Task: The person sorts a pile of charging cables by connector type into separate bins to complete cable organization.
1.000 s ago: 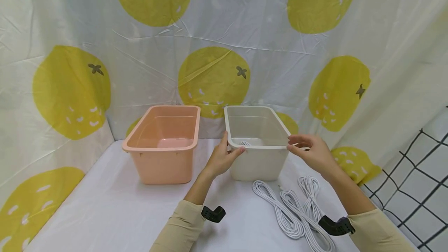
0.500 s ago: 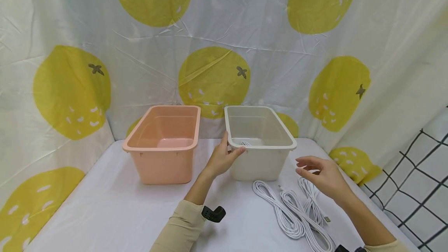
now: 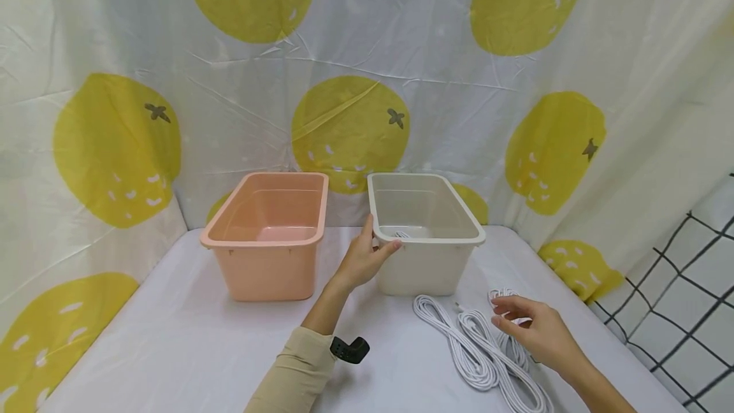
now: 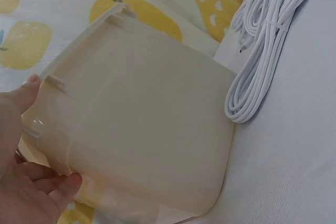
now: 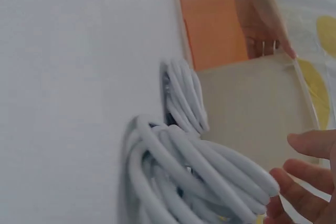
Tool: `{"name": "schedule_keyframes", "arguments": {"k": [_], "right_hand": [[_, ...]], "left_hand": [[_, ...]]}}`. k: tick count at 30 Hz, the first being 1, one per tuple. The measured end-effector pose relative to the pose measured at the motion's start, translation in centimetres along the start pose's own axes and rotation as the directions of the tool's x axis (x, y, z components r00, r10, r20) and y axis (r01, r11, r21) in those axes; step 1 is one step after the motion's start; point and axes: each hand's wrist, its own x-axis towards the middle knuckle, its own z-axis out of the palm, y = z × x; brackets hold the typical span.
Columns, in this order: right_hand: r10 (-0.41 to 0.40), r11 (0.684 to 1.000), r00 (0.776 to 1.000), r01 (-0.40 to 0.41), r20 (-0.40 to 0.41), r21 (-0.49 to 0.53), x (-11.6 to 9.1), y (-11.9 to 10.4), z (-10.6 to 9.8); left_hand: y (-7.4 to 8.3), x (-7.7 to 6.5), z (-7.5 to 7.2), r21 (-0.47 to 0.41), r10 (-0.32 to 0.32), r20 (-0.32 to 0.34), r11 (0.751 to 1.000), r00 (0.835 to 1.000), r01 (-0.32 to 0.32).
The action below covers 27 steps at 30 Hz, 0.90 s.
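Observation:
My left hand grips the front left corner of a cream plastic bin, thumb over the rim and fingers against the side wall. In the left wrist view the curled fingers show below that rim. Bundled white cables lie on the table in front of the bin. Over the rightmost cable bundle hovers my right hand, fingers loosely bent and holding nothing; its fingertips are right at the loops in the right wrist view. A bit of white cable shows inside the bin.
A peach plastic bin stands left of the cream one. Behind both hangs a lemon-print curtain. A black wire grid borders the right side. White cloth covers the table.
My right hand has left the bin's right front corner and come down and towards me, over the cables. My left hand has kept its hold on the bin.

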Motion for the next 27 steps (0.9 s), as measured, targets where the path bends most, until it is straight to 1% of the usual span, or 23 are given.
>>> {"name": "schedule_keyframes", "arguments": {"k": [3,6,10,13,15,17,21,22,24,27], "right_hand": [[0.027,1.0,1.0,-0.027,0.013,-0.016,-0.6,0.5,0.5],[0.062,0.998,0.997,-0.06,0.055,-0.035,-1.1,1.0,0.9],[0.075,0.997,0.983,-0.07,0.167,-0.035,-1.5,1.6,1.0],[0.04,0.999,0.973,-0.033,0.229,-0.038,-1.5,1.9,1.1],[0.026,0.999,0.97,-0.014,0.24,-0.05,-1.5,2.1,1.2],[0.015,0.998,0.972,0.0,0.234,-0.064,-1.5,2.1,1.4],[0.021,0.996,0.976,0.0,0.219,-0.094,-1.5,1.8,1.6],[0.03,0.995,0.976,-0.009,0.215,-0.1,-1.5,1.6,1.6],[0.075,0.994,0.974,-0.055,0.216,-0.098,-1.4,1.3,1.6],[0.153,0.986,0.965,-0.135,0.214,-0.096,-1.1,0.8,1.6]], "left_hand": [[0.0,0.0,0.0,-0.004,-0.001,0.002,1.0,1.0,0.001],[-0.1,0.0,0.0,-0.017,-0.001,0.0,1.0,1.0,0.001],[-0.2,0.0,0.0,-0.024,-0.003,-0.003,1.0,1.0,0.003],[-0.2,0.0,0.1,-0.013,-0.005,-0.011,1.0,1.0,0.005],[0.1,-0.1,0.1,-0.006,-0.004,-0.014,1.0,1.0,0.004],[0.6,-0.2,0.1,-0.001,-0.008,-0.013,1.0,1.0,0.008],[2.5,-0.8,-0.1,-0.006,-0.012,0.002,1.0,1.0,0.012],[3.1,-0.9,-0.2,-0.008,-0.011,0.002,1.0,1.0,0.011],[3.8,-1.2,-0.3,-0.008,-0.008,0.002,1.0,1.0,0.008],[4.2,-1.4,-0.5,-0.008,-0.005,0.002,1.0,1.0,0.005]]}}
